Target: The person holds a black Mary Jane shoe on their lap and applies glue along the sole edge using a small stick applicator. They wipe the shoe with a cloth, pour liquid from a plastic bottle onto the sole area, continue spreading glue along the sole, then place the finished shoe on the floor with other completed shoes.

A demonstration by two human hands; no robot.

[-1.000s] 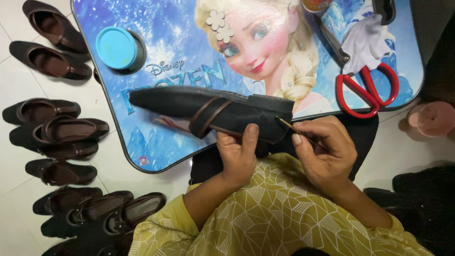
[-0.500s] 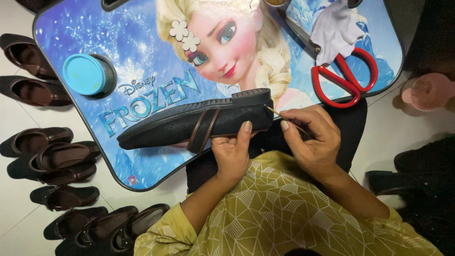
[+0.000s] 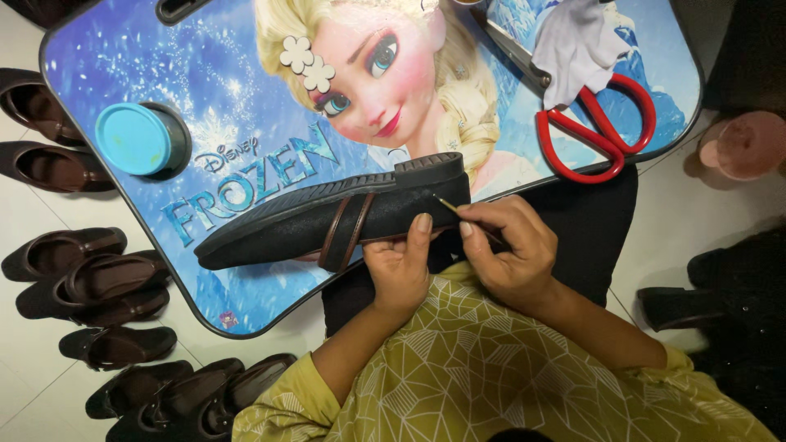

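Nearest the camera, at the bottom of the frame: yellow patterned sleeves, thin white lines across soft cloth.

Just above them, mid-frame: left hand [image 3: 399,266] closed on the black shoe [image 3: 327,217], thumb pressed flat against its side near the heel, fingers hidden beneath. Right hand [image 3: 508,254] pinched narrow around a thin stick [image 3: 449,206], pale tip touching the shoe's heel end.

Shoe held on its side, long and tapering, toe toward the left of the frame, blocky heel toward the centre; ribbed sole uppermost, matte dark upper, two brown straps crossing the middle. Positioned over the near edge of the tabletop [image 3: 123,74], toe above the printed surface, heel end beside the dark lap.

Tabletop glossy, blue, cartoon-printed, with rounded corners and a dark rim; near edge running diagonally from lower left up to the right. Open bare surface left between shoe and far edge.

Farther on, at left of the tabletop: round blue lidded tub [image 3: 135,137], smooth plastic. At upper right: red-handled scissors [image 3: 602,135], blades partly under a crumpled white cloth [image 3: 577,45].

Down the left edge of the frame, on pale tiled floor: rows of dark brown shoes [image 3: 82,278], packed close together. At right: a pink round container [image 3: 745,143], well apart from the hands.
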